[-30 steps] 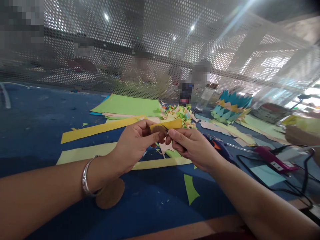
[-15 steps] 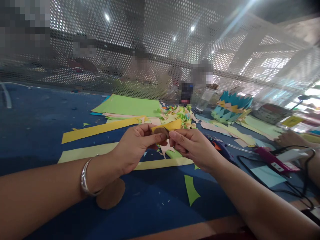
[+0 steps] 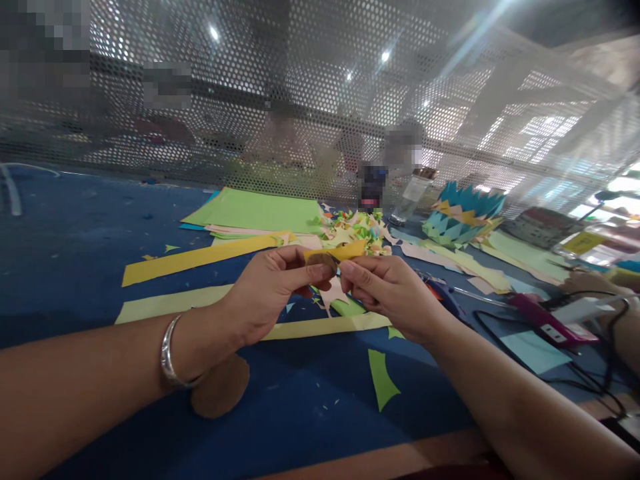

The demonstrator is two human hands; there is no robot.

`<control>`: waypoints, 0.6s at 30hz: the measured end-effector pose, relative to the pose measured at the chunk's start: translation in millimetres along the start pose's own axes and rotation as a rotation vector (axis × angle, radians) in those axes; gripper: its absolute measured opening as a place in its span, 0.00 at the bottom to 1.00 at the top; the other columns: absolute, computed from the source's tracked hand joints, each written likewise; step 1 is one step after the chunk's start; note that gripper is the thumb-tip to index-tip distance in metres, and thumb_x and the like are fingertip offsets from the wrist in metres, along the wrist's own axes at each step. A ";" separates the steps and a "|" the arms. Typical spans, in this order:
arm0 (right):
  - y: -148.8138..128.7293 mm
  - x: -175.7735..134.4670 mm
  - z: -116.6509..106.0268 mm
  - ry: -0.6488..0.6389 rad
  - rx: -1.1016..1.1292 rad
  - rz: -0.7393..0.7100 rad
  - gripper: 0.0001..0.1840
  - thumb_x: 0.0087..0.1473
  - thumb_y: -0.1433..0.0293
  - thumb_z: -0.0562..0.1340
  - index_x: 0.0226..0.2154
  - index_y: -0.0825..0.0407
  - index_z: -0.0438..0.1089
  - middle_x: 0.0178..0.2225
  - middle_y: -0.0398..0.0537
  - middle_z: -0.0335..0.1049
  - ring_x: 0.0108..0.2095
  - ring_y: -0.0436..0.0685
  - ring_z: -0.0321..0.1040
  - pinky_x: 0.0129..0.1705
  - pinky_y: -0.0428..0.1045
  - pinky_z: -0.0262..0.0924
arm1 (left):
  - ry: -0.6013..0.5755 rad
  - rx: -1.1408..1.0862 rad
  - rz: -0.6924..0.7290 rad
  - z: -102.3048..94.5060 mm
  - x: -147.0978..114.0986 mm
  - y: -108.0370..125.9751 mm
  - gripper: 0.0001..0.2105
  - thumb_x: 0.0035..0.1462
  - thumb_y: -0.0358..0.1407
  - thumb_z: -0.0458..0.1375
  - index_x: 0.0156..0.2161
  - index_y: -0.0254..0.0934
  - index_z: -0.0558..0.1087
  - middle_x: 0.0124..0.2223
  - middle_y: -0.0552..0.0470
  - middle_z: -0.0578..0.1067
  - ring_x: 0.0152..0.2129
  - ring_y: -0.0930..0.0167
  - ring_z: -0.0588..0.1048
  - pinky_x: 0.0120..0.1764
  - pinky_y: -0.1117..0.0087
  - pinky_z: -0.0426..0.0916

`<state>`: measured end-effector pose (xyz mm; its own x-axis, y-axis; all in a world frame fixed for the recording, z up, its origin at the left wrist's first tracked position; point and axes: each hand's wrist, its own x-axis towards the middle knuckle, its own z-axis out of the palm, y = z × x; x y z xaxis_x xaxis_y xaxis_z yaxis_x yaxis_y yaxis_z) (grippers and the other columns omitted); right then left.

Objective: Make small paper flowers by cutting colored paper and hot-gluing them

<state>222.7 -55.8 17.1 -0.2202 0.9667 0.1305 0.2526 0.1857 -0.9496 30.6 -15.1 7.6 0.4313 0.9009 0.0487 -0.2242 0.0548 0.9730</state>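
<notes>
My left hand is closed, pinching a small round brown piece, which looks like cardboard, between thumb and fingers. A yellow paper piece lies against the back of the disc and sticks out past it to the right. The fingers of my right hand are pinched at the right edge of the disc and the yellow paper; its fingertips are partly hidden. Under my left wrist, a larger brown disc lies flat on the blue tabletop.
Beyond my hands are a green paper stack, a heap of paper scraps, a yellow strip and a clear bottle. Rightward stand a zigzag paper crown, a purple power strip with cables, and another person's hand.
Both hands stay almost in place. The disc and yellow paper have shifted and turned slightly, the paper reaching a little farther right. The other person's hand has moved slightly.
</notes>
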 end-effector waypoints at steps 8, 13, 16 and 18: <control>1.0 0.5 -3.6 0.021 -0.120 -0.059 0.25 0.62 0.50 0.60 0.25 0.53 0.68 0.16 0.34 0.47 0.18 0.45 0.43 0.21 0.46 0.37 | 0.011 0.014 0.011 1.3 -0.3 0.5 0.08 0.47 0.37 0.72 0.31 0.36 0.79 0.30 0.54 0.78 0.28 0.74 0.75 0.30 0.74 0.62; 2.2 0.9 -4.1 0.025 -0.122 -0.048 0.25 0.61 0.49 0.60 0.26 0.53 0.69 0.17 0.34 0.47 0.19 0.45 0.42 0.21 0.46 0.37 | 0.011 0.000 -0.007 3.2 -1.2 2.8 0.08 0.47 0.36 0.72 0.30 0.35 0.78 0.29 0.54 0.77 0.28 0.75 0.75 0.29 0.74 0.62; 2.8 0.6 -4.7 0.019 -0.122 -0.049 0.25 0.61 0.49 0.60 0.25 0.53 0.69 0.16 0.34 0.47 0.18 0.45 0.42 0.21 0.46 0.36 | -0.003 0.002 -0.008 2.9 -2.1 3.0 0.09 0.47 0.37 0.72 0.29 0.35 0.78 0.29 0.53 0.77 0.28 0.75 0.75 0.29 0.74 0.62; 3.0 0.5 -5.2 0.017 -0.123 -0.054 0.25 0.61 0.50 0.60 0.25 0.53 0.69 0.16 0.34 0.47 0.18 0.45 0.42 0.21 0.46 0.37 | -0.013 0.004 -0.006 2.6 -2.6 2.6 0.09 0.47 0.37 0.72 0.30 0.35 0.78 0.29 0.53 0.77 0.28 0.75 0.74 0.29 0.74 0.62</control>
<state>228.3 -53.8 15.8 -0.2212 0.9573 0.1864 0.3544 0.2570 -0.8991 31.2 -18.4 10.6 0.4439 0.8949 0.0454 -0.2181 0.0587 0.9742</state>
